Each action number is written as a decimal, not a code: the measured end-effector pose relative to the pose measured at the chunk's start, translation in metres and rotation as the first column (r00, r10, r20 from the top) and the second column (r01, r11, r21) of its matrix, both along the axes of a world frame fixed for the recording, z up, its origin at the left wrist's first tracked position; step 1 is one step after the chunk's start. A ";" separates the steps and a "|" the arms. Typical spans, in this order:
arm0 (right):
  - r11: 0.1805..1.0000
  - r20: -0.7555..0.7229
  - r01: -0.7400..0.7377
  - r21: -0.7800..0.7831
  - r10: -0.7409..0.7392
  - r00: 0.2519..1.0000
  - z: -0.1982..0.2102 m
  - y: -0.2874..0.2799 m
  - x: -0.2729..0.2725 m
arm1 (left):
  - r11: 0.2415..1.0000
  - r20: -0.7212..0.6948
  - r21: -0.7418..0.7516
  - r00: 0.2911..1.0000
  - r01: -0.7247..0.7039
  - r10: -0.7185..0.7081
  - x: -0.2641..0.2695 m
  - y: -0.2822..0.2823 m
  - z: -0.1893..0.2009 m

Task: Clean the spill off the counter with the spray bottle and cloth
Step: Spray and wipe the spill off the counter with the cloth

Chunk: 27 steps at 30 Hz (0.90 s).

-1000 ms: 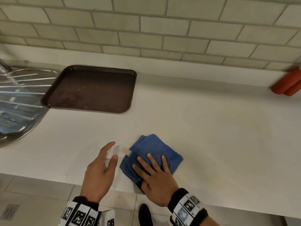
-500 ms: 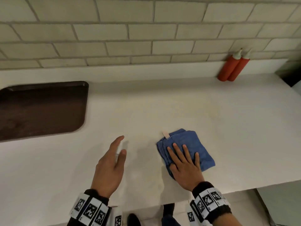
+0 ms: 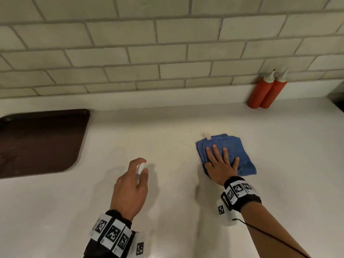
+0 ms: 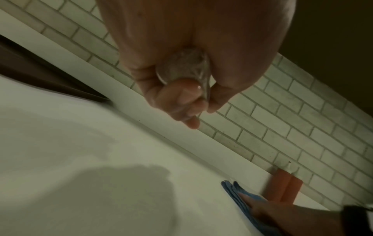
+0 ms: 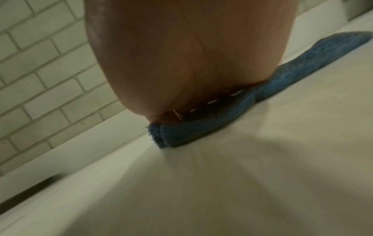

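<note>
Overhead, white counter (image 3: pixel 167 127) meets tiled wall (image 3: pixel 167 34).

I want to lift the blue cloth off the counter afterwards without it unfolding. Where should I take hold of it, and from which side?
Probably by the folded edge on the left of the blue cloth, coming in low from the left. The right wrist view shows the stacked folds meeting there, so a pinch across them should catch every layer. The right hand lies flat on top now.

blue cloth (image 3: pixel 232 146), red bottles (image 3: pixel 266 92) (white caps), dark brown tray (image 3: pixel 37 142)
</note>
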State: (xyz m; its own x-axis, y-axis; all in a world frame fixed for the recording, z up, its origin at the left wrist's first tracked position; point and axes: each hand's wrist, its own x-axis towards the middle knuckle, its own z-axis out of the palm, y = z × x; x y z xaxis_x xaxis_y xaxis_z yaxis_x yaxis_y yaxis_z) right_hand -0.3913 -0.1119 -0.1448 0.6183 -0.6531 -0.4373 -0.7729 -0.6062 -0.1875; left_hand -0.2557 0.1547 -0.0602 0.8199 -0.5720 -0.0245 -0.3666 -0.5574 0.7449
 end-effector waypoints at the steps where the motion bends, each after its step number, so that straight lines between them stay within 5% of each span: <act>1: 1.000 0.003 -0.010 0.009 0.010 1.000 0.001 -0.009 0.011 | 1.000 0.001 0.011 1.000 -0.011 0.011 -0.001 -0.005 0.000; 8: 0.987 0.012 -0.162 0.016 0.162 0.987 0.001 -0.020 0.067 | 0.997 0.013 0.016 0.997 -0.075 0.075 -0.013 -0.025 0.000; 16: 0.900 0.099 -0.392 -0.193 0.415 0.904 -0.019 0.023 -0.006 | 0.994 0.051 0.036 0.994 -0.098 0.097 -0.010 -0.040 -0.001; 20: 0.907 0.136 -0.346 -0.240 0.384 0.913 -0.024 0.001 -0.039 | 0.994 0.043 0.061 0.995 -0.091 0.089 -0.005 -0.048 -0.004; 27: 0.988 0.002 -0.156 -0.015 0.156 0.988 -0.008 -0.076 0.002 | 0.997 0.105 -0.005 0.992 -0.073 0.073 0.000 -0.063 0.003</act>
